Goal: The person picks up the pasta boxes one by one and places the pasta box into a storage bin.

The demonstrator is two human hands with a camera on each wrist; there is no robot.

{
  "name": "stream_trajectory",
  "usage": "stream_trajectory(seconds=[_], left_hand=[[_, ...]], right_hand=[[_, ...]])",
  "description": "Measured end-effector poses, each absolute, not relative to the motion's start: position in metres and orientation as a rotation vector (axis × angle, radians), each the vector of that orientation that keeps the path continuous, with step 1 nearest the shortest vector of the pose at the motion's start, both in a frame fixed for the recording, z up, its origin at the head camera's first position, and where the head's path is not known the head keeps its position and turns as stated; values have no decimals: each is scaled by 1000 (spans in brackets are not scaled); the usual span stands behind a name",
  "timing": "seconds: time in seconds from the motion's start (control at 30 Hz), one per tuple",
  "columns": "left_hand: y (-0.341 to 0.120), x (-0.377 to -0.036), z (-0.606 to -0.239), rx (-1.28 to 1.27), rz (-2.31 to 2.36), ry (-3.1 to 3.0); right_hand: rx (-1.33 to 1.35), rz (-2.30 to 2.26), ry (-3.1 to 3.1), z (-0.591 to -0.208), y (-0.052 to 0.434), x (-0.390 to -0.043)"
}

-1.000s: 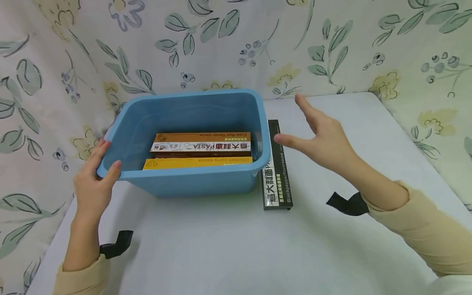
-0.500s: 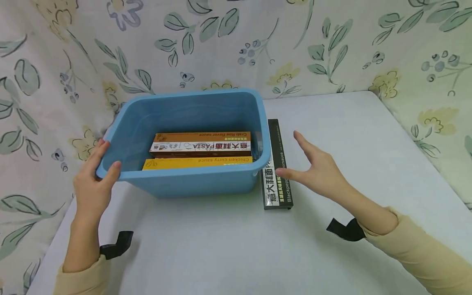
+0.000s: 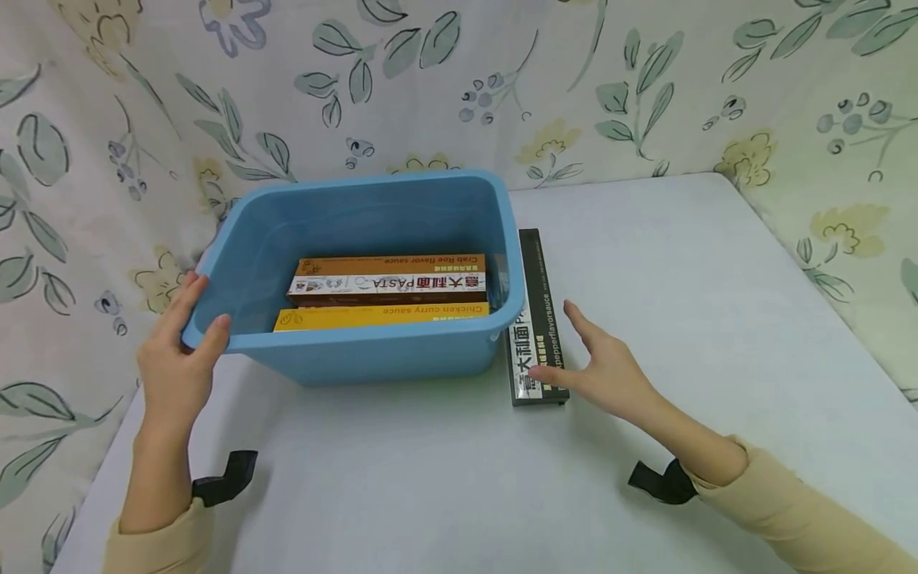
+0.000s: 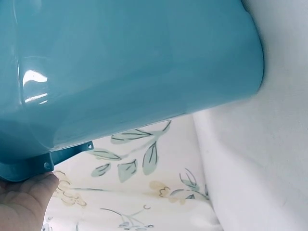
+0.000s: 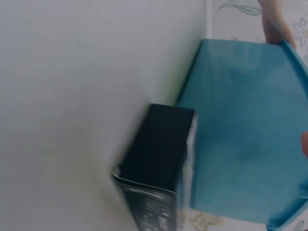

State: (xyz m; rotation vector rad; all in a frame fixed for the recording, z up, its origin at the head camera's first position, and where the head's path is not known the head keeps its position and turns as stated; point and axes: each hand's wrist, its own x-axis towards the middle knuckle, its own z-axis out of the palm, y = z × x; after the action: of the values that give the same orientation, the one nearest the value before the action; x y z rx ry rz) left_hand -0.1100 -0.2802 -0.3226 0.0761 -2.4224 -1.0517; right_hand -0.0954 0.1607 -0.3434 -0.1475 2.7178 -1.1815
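Note:
A blue plastic tub (image 3: 373, 351) stands on the white table (image 3: 717, 319). My left hand (image 3: 175, 371) grips its near left rim, thumb inside and fingers outside; the left wrist view shows the tub (image 4: 120, 62) from below with that hand (image 4: 24, 202) under the rim. Inside lie a brown-and-orange pasta box (image 3: 390, 279) and a yellow box (image 3: 380, 316). A long black pasta box (image 3: 536, 319) lies flat against the tub's right wall. My right hand (image 3: 602, 367) hovers open with spread fingers at its near end, the thumb touching it. The right wrist view shows the black box (image 5: 156, 159) beside the tub (image 5: 240, 130).
Floral cloth (image 3: 645, 88) hangs behind the table and along both sides. Bare white tabletop stretches to the right of the black box and in front of the tub. Black straps (image 3: 218, 477) sit at both wrists.
My right hand dropped from beside the tub's right rim down and toward me, to the near end of the black box. The left hand kept its grip on the rim.

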Motion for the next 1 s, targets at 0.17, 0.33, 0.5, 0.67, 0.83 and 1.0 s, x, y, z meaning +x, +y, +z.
stream_trajectory(seconds=[0.17,0.33,0.5,0.67,0.83,1.0], left_hand=[[-280,-110,-321,71,-1056,-2415],[-281,-110,-321,78,-1065,-2409],[-279,-109,-321,74,-1068,-2416],[-279,-110,-322,79,-1066,-2421],[-279,-110,-322,88,-1059,-2421],[-278,-110,-320,81,-1060,-2421]], right_hand=[[-91,-1229,2672,-362,155,-97],[-20,-1316,2609,-384,148,-107],[81,-1393,2525,-396,141,-112],[37,-1486,2564,-406,132,-112],[16,-1515,2627,-411,126,-112],[96,-1420,2641,-407,128,-113]])
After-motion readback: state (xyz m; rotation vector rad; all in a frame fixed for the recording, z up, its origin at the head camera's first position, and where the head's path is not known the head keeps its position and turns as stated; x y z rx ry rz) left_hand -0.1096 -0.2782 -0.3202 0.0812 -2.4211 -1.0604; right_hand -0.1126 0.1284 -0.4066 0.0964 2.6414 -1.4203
